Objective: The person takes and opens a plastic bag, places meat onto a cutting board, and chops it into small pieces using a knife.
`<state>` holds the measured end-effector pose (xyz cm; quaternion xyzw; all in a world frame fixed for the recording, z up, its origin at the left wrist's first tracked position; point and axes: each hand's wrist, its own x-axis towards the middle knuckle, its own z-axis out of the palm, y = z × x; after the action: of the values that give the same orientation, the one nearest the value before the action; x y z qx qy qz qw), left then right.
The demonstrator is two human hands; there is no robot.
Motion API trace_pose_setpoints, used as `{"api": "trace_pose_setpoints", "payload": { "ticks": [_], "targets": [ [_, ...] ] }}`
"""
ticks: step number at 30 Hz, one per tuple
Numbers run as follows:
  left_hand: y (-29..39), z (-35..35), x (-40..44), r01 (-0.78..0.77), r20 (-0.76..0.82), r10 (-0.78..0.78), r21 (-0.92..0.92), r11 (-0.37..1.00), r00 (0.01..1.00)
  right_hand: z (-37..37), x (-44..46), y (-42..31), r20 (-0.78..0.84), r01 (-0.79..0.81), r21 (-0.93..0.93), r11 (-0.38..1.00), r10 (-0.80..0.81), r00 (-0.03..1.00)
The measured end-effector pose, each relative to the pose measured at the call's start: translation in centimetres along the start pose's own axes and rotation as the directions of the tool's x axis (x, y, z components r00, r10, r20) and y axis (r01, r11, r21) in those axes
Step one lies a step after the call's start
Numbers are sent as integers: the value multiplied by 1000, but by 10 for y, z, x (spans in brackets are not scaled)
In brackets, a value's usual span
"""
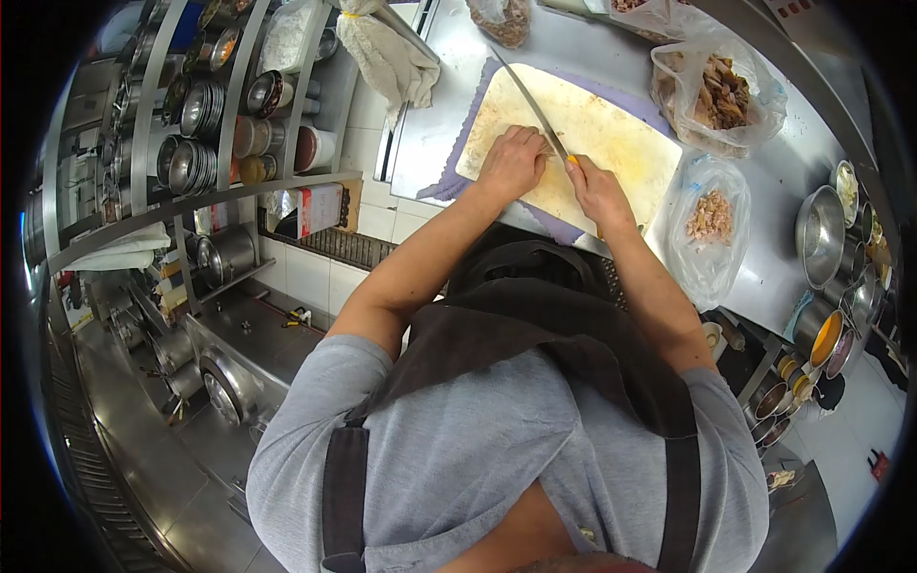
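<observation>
Squeezing the knife [531,103] in a tight grip, the right hand [602,195] is over the board [616,134], top middle. The left hand [514,164] curls by the blade; I can't tell what it holds. A meat bag [709,222] crowds the right side.

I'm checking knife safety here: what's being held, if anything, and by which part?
The right hand holds the knife by its yellow handle. Whether the left hand holds anything cannot be told.

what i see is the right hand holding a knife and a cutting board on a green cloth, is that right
Not quite: the head view shows that the cloth under the cutting board is purple, not green. The rest stands: the right hand is holding the knife.
</observation>
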<state>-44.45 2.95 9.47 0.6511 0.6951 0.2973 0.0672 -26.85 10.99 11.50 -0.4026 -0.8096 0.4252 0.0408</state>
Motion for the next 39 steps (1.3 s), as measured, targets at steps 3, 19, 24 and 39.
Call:
{"api": "trace_pose_setpoints", "payload": {
  "ticks": [3,19,24,39],
  "targets": [
    [5,-7,-2,46,-33,-48,-66,997,998,-15,-21,1,26,-57,42,997,56,998],
    [-9,1,-2,65,29,-65,-15,998,997,19,16,-4,15,39,-43,998,-38,999],
    [-4,-4,-2,70,-6,-70,-60,996,997,6,4,0,17,24,21,999,-25,1000],
    [-13,-2,-5,120,50,-120,-4,993,992,-33,-51,1,215,-85,-16,996,86,973]
  ]
}}
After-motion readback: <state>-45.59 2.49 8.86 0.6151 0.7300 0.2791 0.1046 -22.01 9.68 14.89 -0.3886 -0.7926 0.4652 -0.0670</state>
